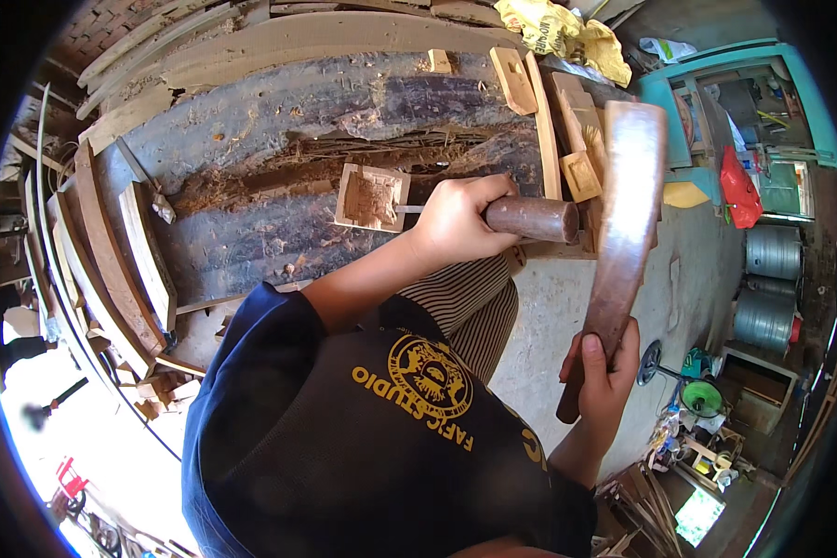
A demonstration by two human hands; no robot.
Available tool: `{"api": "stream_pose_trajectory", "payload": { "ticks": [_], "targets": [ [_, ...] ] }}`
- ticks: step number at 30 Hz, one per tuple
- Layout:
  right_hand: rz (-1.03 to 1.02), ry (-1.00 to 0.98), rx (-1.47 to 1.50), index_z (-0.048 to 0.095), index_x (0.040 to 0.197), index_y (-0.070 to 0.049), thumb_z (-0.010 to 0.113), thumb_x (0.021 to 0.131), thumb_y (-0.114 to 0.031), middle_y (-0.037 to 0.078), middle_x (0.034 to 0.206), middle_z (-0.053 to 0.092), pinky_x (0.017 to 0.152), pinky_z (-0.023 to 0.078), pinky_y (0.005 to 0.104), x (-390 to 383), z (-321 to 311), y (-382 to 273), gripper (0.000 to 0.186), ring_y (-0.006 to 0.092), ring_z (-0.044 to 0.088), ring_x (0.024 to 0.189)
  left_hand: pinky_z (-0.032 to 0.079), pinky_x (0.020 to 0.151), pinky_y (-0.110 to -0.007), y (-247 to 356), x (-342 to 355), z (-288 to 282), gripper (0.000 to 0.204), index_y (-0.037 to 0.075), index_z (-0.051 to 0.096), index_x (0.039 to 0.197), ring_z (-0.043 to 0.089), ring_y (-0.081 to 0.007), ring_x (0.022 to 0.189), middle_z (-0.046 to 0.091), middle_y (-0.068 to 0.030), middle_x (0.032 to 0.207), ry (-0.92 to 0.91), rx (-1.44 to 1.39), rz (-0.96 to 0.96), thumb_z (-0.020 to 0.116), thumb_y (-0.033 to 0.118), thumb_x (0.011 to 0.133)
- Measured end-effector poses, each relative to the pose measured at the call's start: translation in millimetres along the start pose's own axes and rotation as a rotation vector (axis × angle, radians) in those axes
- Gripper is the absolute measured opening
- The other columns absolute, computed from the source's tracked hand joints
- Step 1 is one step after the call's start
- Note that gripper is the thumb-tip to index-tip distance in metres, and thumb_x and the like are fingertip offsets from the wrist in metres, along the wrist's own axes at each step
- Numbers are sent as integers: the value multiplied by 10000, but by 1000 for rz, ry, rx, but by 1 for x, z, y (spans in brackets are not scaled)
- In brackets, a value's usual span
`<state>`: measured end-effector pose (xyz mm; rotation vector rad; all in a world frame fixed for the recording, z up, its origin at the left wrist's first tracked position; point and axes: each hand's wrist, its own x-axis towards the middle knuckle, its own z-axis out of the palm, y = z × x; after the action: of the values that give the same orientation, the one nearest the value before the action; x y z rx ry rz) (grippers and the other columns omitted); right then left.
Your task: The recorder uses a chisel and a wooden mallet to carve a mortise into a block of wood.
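My left hand (458,219) is wrapped round a chisel (530,219), with its thick round wooden handle pointing right. The chisel's narrow metal blade reaches left to a small wooden block (348,197) with a rough hollow cut in it. This block lies on a dark, worn wooden bench (279,251). To the right, my right hand (606,377) grips the narrow lower end of a long wooden mallet (629,200). The mallet stands up past the chisel's butt end, its broad head shining in the light; whether the two touch I cannot tell.
Hollowed blocks and wooden strips (544,126) lie along the bench's right end. A small wood piece (439,61) sits at the back. Curved boards (112,242) lean at the left. Beyond on the right are metal drums (774,251) and a green fan (701,398).
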<state>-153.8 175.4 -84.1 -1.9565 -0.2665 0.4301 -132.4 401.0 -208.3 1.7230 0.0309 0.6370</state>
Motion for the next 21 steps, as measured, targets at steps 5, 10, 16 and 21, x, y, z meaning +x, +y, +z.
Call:
{"api": "stream_pose_trajectory", "payload": {
  "ticks": [5,10,16,21],
  "targets": [
    [1,101,53,425,1034,-22,541,908,-115,32,667,510,456,417,220,22,1,26,195,89,488,492,517,612,-326,8,-3,2,263,36,609,832,654,-300,691,628,-135,734,-6,-110,-38,727,113,610],
    [262,54,-116,502,1113,-11,645,840,-149,91,756,620,509,462,277,62,21,104,338,150,597,595,517,616,-330,9,-5,19,259,30,608,832,652,-301,696,637,-130,758,-19,-139,-43,716,101,607],
    [70,201,-478,507,1163,17,657,793,-207,230,970,644,752,495,434,87,59,163,458,379,641,875,520,637,-330,0,-8,33,321,41,610,884,652,-300,715,636,-128,769,-89,-12,69,746,118,603],
    [-146,147,-559,543,1127,17,621,821,-220,231,1029,628,825,481,431,112,48,197,395,351,619,979,516,654,-341,1,-6,37,324,43,603,883,645,-313,740,633,-137,783,-105,1,80,738,107,596]
  ]
}}
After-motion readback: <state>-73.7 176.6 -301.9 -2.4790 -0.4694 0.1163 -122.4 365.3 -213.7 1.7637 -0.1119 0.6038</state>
